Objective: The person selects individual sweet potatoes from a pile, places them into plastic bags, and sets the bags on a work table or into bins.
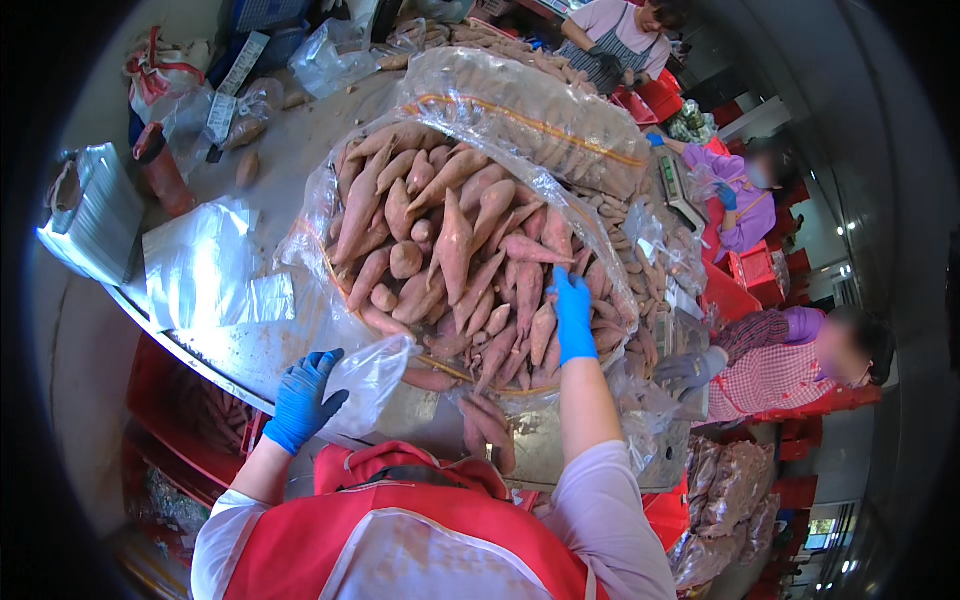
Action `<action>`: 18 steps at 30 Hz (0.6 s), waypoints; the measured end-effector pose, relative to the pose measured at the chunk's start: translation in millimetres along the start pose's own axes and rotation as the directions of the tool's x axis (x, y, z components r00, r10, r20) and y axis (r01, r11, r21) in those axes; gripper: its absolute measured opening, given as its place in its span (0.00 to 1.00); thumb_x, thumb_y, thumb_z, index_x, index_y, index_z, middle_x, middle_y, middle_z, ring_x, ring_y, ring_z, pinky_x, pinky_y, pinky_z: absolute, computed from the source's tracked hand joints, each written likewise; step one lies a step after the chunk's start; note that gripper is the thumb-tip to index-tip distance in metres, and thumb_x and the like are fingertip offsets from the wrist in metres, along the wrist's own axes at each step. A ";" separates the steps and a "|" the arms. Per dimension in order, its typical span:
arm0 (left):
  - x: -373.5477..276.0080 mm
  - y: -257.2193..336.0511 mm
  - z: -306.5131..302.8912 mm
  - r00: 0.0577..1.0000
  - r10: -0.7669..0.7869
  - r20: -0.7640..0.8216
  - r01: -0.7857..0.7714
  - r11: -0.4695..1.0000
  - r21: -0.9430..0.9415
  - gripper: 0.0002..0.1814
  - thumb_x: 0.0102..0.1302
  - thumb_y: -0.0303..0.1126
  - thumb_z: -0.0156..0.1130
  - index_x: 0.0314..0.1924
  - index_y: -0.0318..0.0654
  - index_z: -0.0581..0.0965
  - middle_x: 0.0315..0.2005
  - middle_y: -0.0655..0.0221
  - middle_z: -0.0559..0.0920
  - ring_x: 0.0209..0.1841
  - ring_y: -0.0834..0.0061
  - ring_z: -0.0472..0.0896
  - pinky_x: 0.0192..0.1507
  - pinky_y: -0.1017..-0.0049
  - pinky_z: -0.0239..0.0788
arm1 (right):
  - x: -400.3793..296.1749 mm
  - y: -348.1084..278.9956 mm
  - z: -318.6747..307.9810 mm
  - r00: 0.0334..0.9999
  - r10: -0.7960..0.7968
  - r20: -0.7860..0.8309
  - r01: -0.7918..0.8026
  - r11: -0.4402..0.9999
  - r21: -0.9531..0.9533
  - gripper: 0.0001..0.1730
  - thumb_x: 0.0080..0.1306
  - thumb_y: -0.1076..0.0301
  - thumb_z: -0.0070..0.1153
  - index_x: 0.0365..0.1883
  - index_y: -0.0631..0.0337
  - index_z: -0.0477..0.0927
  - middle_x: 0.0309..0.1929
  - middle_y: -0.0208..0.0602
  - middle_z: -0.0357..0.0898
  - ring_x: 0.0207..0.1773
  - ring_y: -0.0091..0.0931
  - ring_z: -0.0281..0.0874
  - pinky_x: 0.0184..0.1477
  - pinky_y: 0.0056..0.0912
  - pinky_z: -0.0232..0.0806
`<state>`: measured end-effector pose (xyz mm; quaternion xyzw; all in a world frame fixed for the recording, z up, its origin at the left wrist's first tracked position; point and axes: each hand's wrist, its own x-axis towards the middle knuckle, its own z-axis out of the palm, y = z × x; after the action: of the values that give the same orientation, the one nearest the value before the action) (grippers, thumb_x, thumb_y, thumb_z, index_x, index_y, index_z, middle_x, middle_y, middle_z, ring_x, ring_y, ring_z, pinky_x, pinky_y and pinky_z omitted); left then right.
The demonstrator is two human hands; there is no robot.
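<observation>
My left hand (300,401), in a blue glove, holds a small clear plastic bag (373,382) at the near edge of the table. The bag looks flat, its mouth by my thumb and fingers. My right hand (573,315), also gloved in blue, reaches into a large open clear sack (315,247) full of sweet potatoes (454,247). Its fingertips are at the pointed end of one sweet potato (531,249); whether they grip it is hidden. A few sweet potatoes (487,431) lie outside the sack, close to my apron.
Flat plastic bags (199,262), a bag stack (94,214) and a red bottle (163,172) lie or stand at left. Another full sack (525,112) lies behind. A scale (675,187) and a co-worker's gloved hand (686,371) are at right. A red crate (187,405) sits below the table edge.
</observation>
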<state>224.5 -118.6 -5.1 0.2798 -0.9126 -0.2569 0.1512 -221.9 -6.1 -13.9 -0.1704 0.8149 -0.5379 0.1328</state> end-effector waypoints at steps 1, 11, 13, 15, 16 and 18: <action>6.2 5.1 -3.2 0.999 0.030 -0.022 -0.030 1.000 -0.006 0.30 0.49 0.36 0.62 0.53 0.41 0.65 0.43 0.58 0.72 0.44 0.57 0.71 0.43 0.64 0.63 | 7.4 0.3 -0.1 0.984 0.163 0.073 -0.161 0.987 -0.023 0.18 0.60 0.56 0.53 0.29 0.65 0.75 0.21 0.31 0.72 0.23 0.22 0.66 0.27 0.24 0.61; 27.1 34.3 -35.1 0.957 0.034 -0.288 -0.107 0.965 -0.241 0.20 0.49 0.26 0.59 0.45 0.37 0.71 0.45 0.56 0.70 0.49 0.54 0.68 0.51 0.65 0.60 | -122.1 2.9 -55.8 0.720 0.060 0.692 -0.633 0.467 0.617 0.19 0.64 0.49 0.44 0.23 0.53 0.65 0.16 0.26 0.60 0.13 0.18 0.52 0.17 0.19 0.46; 34.4 50.1 -32.9 0.958 0.058 -0.279 -0.155 0.927 -0.341 0.16 0.51 0.26 0.57 0.43 0.35 0.72 0.43 0.57 0.72 0.47 0.56 0.69 0.50 0.67 0.60 | -154.9 9.3 -65.5 0.745 -0.003 0.667 -0.588 0.471 0.658 0.21 0.65 0.47 0.40 0.22 0.53 0.63 0.14 0.26 0.56 0.12 0.18 0.49 0.17 0.20 0.43; 42.0 68.7 -28.9 0.964 0.107 -0.244 -0.210 0.867 -0.452 0.14 0.52 0.26 0.57 0.42 0.35 0.73 0.42 0.57 0.72 0.46 0.56 0.70 0.49 0.67 0.61 | -179.1 10.7 -74.1 0.731 -0.082 0.677 -0.590 0.423 0.688 0.22 0.64 0.47 0.42 0.20 0.54 0.61 0.14 0.26 0.54 0.12 0.19 0.49 0.18 0.22 0.42; 45.1 83.2 -28.3 0.977 0.107 -0.184 -0.188 0.838 -0.512 0.13 0.54 0.26 0.55 0.41 0.34 0.73 0.41 0.58 0.73 0.45 0.58 0.71 0.49 0.68 0.62 | -190.0 12.4 -76.6 0.730 -0.100 0.676 -0.592 0.402 0.698 0.22 0.64 0.47 0.43 0.20 0.54 0.61 0.13 0.26 0.54 0.12 0.19 0.49 0.18 0.22 0.42; 62.1 97.3 -11.8 0.955 0.288 -0.076 -0.267 0.714 -0.648 0.13 0.56 0.28 0.54 0.43 0.35 0.73 0.43 0.59 0.73 0.46 0.60 0.72 0.50 0.70 0.62 | -213.1 8.0 -80.0 0.755 -0.084 0.651 -0.554 0.450 0.701 0.24 0.63 0.45 0.45 0.18 0.55 0.61 0.13 0.26 0.55 0.13 0.19 0.50 0.18 0.21 0.43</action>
<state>137.8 -90.4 66.6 0.0659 -0.7996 -0.5364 0.2619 -61.8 153.0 16.7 -0.1172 0.3566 -0.7612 0.5289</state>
